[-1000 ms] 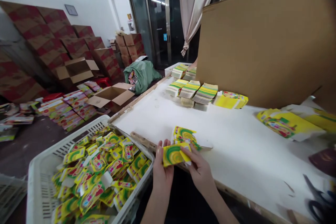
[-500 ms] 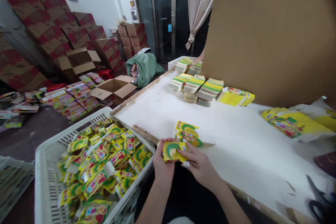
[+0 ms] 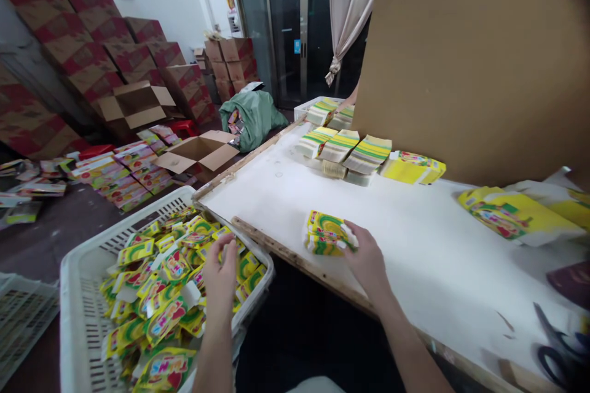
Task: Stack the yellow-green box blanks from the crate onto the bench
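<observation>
Over the right part of the white plastic basket (image 3: pixel 76 295), my left hand (image 3: pixel 221 264) hovers with its fingers curled and slightly apart, nothing visible between them. The basket holds a heap of small yellow-green printed packets (image 3: pixel 168 319). On the white table (image 3: pixel 276 196), my right hand (image 3: pixel 366 252) grips the right end of a small pile of flat yellow-green cartons (image 3: pixel 325 233), its fingertips partly hidden by them.
Stacks of yellow cartons (image 3: pixel 369 155) stand at the table's far side beside a large cardboard sheet (image 3: pixel 461 73). Scissors (image 3: pixel 553 344) lie at the right. Open boxes (image 3: pixel 203 153) and a green sack (image 3: pixel 255 120) are on the floor. A person's arm (image 3: pixel 353 97) shows behind the sheet.
My left hand has moved left over the basket, and the packet both hands held is no longer in them. My right hand has moved up and right to the carton pile.
</observation>
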Available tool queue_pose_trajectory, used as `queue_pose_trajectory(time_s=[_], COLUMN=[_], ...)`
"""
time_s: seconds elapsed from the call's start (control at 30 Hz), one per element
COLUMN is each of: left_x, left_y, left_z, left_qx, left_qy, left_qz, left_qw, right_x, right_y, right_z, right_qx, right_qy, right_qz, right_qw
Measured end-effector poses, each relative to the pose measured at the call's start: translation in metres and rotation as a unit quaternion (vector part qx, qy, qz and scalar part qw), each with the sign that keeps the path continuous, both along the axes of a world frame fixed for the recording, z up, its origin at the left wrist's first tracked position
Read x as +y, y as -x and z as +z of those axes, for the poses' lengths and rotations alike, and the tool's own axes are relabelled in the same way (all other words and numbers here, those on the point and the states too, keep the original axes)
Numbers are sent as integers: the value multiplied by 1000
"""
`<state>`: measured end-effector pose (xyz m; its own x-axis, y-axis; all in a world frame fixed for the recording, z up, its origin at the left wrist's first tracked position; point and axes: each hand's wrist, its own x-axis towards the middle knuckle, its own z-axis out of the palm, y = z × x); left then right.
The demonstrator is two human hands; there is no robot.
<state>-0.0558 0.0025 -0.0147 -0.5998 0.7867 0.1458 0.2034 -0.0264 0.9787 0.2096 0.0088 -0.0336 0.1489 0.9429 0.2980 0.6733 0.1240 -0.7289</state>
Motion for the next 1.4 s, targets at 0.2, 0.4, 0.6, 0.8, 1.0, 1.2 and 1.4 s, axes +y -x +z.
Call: queue_pose_trajectory(time_s=[0.2, 0.4, 0.6, 0.8, 1.0, 1.2, 1.4], left_x=[1, -8, -25, -19, -19, -19, -31], left_y=[26, -53, -110, -122, -115, -102, -86], left_z=[-20, -25, -6, 5, -15, -26, 12], left_qx=[190, -91, -465, -532, -412, -221, 10], left_qy=[27, 7, -26, -130, -68, -41, -157], left_qz=[29, -194, -338, -236, -224, -246, -186], left_qw=[981, 977, 818, 803, 881, 943, 970], right_x=[22, 5, -38, -63, -52, -39, -35], right_y=[-11, 0, 32, 53, 53, 29, 2], right_z=[-13, 0, 11, 21, 9, 5, 12], right_qx=[-52, 23, 263, 374, 343, 296, -13], right_qy=[19, 6, 83, 117, 84, 38, -172], right_qz=[-15, -17, 192, 273, 165, 129, 76], right_qw=[998, 1000, 942, 879, 921, 946, 982])
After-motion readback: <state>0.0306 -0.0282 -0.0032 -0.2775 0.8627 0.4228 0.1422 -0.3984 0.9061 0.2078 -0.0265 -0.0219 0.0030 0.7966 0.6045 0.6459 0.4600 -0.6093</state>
